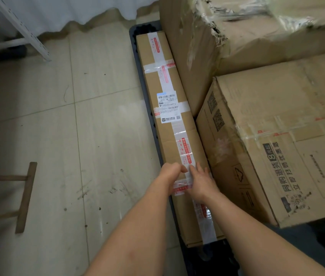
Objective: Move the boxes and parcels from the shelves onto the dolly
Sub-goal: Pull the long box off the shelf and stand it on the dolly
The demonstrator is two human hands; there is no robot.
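Along the left edge of the dark dolly (137, 62): long narrow box (167, 108), lying flat, bound with clear tape printed in red; white barcode label (168, 108) mid-length, text too small to read. Left hand (170, 172), grip curled over the box's left edge. Right hand (202, 181), fingers straight, pressed flat on top. Just beside, right: large carton (277, 146) printed "网购退货", two QR codes on its side. Behind: torn carton (237, 36) under film. Floor (58, 126) of scuffed beige tiles; wooden stool (18, 196) and white shelf post (28, 34) at left.
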